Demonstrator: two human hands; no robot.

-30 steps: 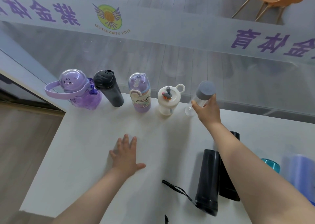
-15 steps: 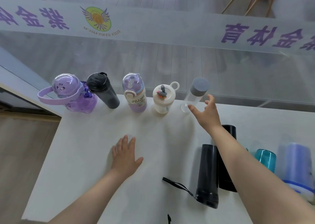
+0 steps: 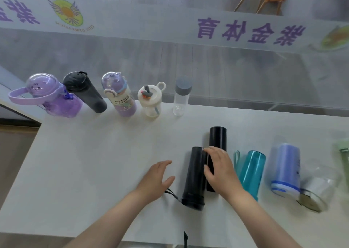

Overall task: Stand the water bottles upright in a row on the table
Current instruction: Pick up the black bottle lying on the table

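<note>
Several bottles stand upright in a row along the far edge of the white table (image 3: pixel 90 162): a purple bear bottle (image 3: pixel 49 95), a dark grey one (image 3: pixel 85 91), a lilac one (image 3: pixel 119 95), a small white one (image 3: pixel 151 100) and a clear one with a grey cap (image 3: pixel 181 96). Two black bottles lie side by side nearer me. My right hand (image 3: pixel 221 170) curls its fingers over the farther black bottle (image 3: pixel 217 136). My left hand (image 3: pixel 156 179) is open just left of the black bottle with a strap (image 3: pixel 194 178), apart from it.
More bottles lie to the right: a teal one (image 3: pixel 251 172), a blue one (image 3: pixel 285 168), a clear one with a silver lid (image 3: pixel 317 187) and a green one (image 3: pixel 342 153) at the frame edge. A glass wall runs behind the table.
My right hand has let go of the clear grey-capped bottle, which now stands in the row, and come back onto the lying black bottle. My left hand has moved right towards the strapped black bottle.
</note>
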